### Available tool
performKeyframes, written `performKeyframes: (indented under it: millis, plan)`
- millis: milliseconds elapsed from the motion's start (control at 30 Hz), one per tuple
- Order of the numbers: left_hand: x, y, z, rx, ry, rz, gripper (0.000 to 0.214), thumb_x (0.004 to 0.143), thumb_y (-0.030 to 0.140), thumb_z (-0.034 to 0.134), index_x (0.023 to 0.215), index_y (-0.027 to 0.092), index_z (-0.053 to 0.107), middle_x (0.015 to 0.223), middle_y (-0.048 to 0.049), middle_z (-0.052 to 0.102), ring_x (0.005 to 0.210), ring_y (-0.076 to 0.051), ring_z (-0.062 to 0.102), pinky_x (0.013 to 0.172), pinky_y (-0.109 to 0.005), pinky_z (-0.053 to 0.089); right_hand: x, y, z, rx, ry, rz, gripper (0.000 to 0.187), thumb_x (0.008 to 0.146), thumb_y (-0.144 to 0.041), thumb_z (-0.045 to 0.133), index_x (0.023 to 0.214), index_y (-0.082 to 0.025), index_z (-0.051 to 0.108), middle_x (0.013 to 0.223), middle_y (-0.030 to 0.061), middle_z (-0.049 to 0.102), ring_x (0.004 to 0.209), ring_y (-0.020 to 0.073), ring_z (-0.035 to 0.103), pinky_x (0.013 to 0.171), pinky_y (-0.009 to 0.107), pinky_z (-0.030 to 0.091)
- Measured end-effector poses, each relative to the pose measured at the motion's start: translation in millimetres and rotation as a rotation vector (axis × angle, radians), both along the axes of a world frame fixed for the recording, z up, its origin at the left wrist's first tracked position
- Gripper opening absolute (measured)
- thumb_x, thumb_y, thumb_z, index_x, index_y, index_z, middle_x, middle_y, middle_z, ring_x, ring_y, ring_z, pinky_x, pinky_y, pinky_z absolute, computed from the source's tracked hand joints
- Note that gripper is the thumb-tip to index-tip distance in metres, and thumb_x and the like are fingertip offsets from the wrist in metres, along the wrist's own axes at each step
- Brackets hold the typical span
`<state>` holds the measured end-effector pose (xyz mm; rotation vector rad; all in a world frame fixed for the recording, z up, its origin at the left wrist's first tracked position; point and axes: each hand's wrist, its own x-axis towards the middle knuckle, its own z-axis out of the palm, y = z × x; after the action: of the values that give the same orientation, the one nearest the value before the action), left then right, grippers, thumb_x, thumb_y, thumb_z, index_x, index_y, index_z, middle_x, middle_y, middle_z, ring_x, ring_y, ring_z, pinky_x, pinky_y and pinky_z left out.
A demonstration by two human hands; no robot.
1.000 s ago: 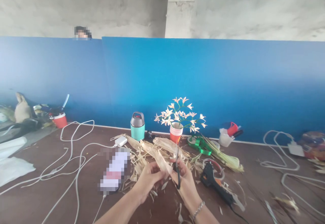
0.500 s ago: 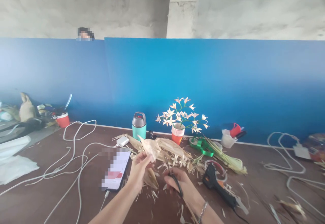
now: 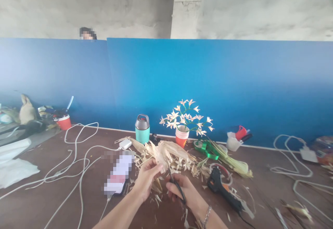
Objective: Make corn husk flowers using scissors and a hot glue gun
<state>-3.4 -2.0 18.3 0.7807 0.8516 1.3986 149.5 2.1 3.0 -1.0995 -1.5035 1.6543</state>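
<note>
- Pinched in the left hand [image 3: 146, 179], lower centre of the frame: a pale husk piece [image 3: 160, 157].
- Right hand [image 3: 187, 191], lower centre-right, wrapped around black-handled scissors [image 3: 178, 186].

A single camera worn on the head looks forward and down, the wearer's forearms [image 3: 130, 199] entering from the bottom edge. The left hand [image 3: 147, 174] and right hand [image 3: 182, 190] are close to it, low and near mid-frame. Its wide view runs across the brown tabletop [image 3: 144, 218] to the far edge, meets the blue partition [image 3: 203, 80] almost squarely, and reaches over it to the concrete wall [image 3: 125, 7], the farthest surface, along the top.
</note>
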Motion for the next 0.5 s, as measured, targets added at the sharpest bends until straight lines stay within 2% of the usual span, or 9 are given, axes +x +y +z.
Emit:
performKeyframes:
  millis: [267, 500]
  plan:
    - [-0.7, 0.4, -0.6, -0.02, -0.044, -0.008, 0.02, 0.062, 0.026, 0.078, 0.067, 0.016, 0.061, 0.068, -0.0005, 0.066, 0.067, -0.014, 0.062, 0.069, -0.025, 0.048, -1.1, -0.7, -0.3, -0.012, -0.024, -0.022, 0.048, 0.056, -0.057, 0.071, 0.077, -0.016, 0.056, 0.046, -0.0054, 0.054, 0.039, 0.0072, 0.044, 0.039, 0.019, 0.03]
    - [-2.3, 1.7, 1.4, -0.035, -0.034, -0.005, 0.023, 0.058, 0.029, 0.08, 0.063, 0.016, 0.061, 0.07, -0.0014, 0.068, 0.07, -0.017, 0.064, 0.073, -0.028, 0.05, 0.2, 0.8, -4.6, -0.009, -0.035, -0.041, 0.046, 0.058, -0.057, 0.07, 0.076, -0.016, 0.058, 0.044, -0.0066, 0.051, 0.036, 0.0069, 0.042, 0.038, 0.019, 0.029]
